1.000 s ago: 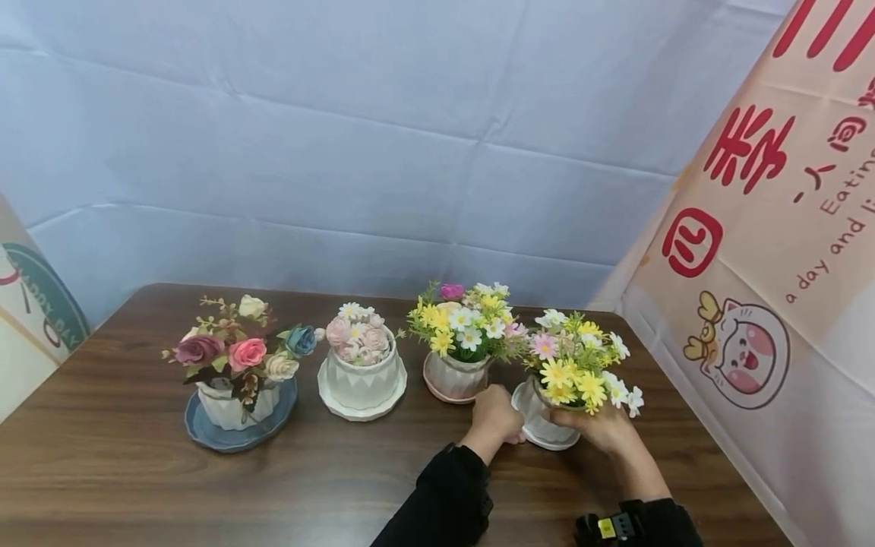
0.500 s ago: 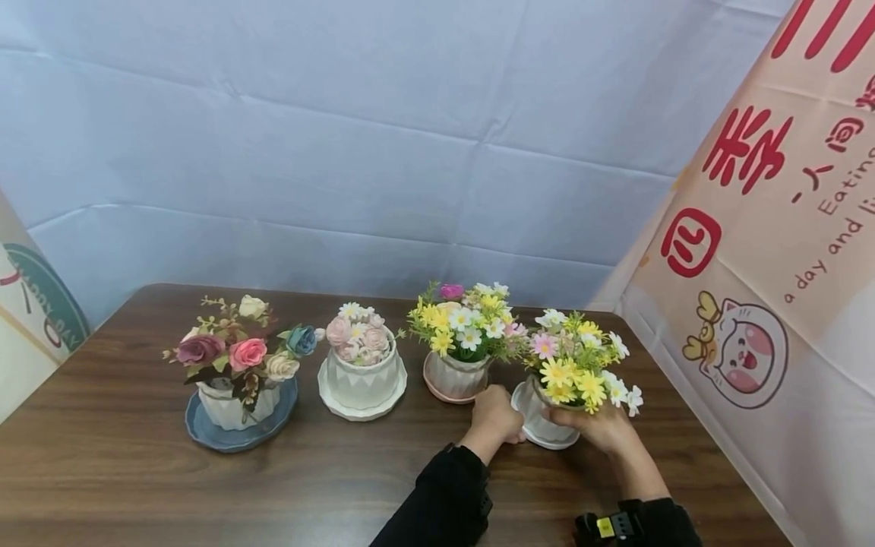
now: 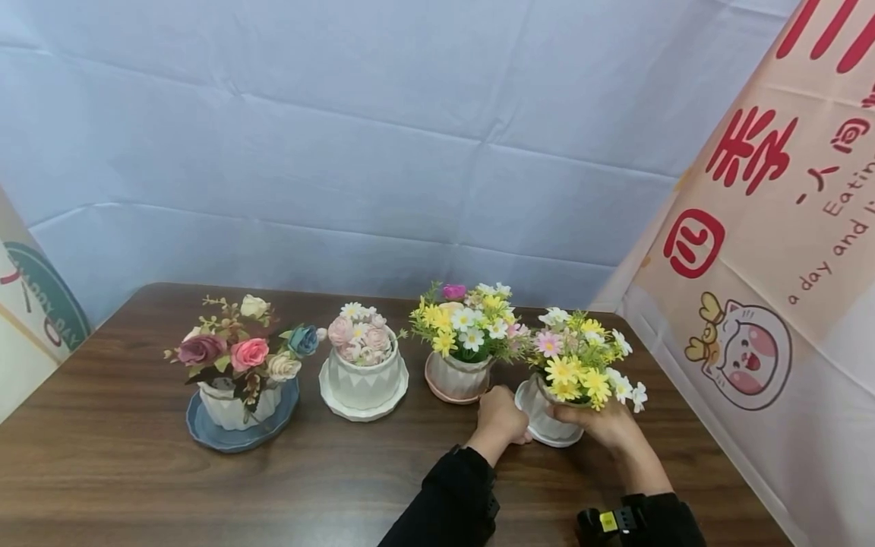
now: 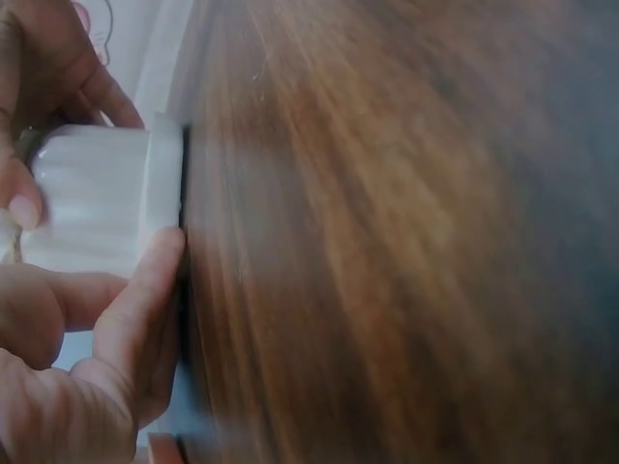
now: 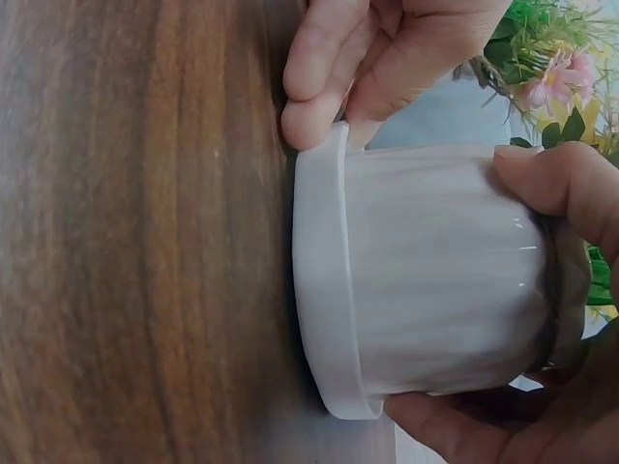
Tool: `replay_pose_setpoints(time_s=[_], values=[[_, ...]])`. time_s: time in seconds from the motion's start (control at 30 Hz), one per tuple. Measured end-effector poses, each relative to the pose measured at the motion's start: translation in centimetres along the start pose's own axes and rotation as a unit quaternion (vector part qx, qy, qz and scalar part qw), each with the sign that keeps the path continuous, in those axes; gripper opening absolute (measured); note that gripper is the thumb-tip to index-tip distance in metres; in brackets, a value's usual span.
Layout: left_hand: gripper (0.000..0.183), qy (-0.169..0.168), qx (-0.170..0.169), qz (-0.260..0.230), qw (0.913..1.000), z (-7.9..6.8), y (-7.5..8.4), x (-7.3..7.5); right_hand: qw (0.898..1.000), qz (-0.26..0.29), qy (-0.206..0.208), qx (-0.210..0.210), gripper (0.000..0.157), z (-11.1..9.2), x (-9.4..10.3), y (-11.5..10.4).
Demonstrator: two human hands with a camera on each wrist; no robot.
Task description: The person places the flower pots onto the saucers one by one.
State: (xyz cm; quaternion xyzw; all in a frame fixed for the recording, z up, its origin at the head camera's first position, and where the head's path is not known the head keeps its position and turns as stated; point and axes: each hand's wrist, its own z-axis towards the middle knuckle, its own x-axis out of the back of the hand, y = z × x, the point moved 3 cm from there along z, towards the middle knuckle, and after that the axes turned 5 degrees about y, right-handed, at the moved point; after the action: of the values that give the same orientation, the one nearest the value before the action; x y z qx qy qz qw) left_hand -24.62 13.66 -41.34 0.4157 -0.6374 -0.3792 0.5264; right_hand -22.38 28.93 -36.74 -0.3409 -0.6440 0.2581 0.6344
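At the right of the head view, a white fluted flowerpot (image 3: 543, 416) holds artificial yellow, white and pink daisies (image 3: 577, 365). It sits upright in a white saucer (image 5: 327, 280). My right hand (image 3: 610, 427) grips the pot from its right side, the thumb near the upper rim and fingers around the far side, as the right wrist view shows. From the left, my left hand (image 3: 501, 416) pinches the saucer's edge between thumb and fingers. The left wrist view has both hands at the pot, with the saucer low on the wooden table (image 4: 368, 251).
Just left of my left hand stands another daisy pot (image 3: 459, 376) on a pink saucer (image 3: 437, 386). Farther left are a white pot (image 3: 362, 384) on a white saucer and a rose pot (image 3: 235, 406) on a blue saucer (image 3: 205, 437). A pale cloth (image 3: 307, 152) hangs behind the table.
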Motion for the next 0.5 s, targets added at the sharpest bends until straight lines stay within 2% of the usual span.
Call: replay_pose_setpoints(time_s=[0.3,0.5], values=[[0.034,-0.006,-0.003,-0.028,0.9996,-0.14,-0.08,0.29,1.000,-0.016,0.003,0.019,0.094,0.08,0.03,-0.01],[0.023,-0.005,-0.008,-0.063,0.9979,-0.59,-0.19,0.51,0.996,-0.067,0.006,0.058,0.094,0.01,0.12,0.12]])
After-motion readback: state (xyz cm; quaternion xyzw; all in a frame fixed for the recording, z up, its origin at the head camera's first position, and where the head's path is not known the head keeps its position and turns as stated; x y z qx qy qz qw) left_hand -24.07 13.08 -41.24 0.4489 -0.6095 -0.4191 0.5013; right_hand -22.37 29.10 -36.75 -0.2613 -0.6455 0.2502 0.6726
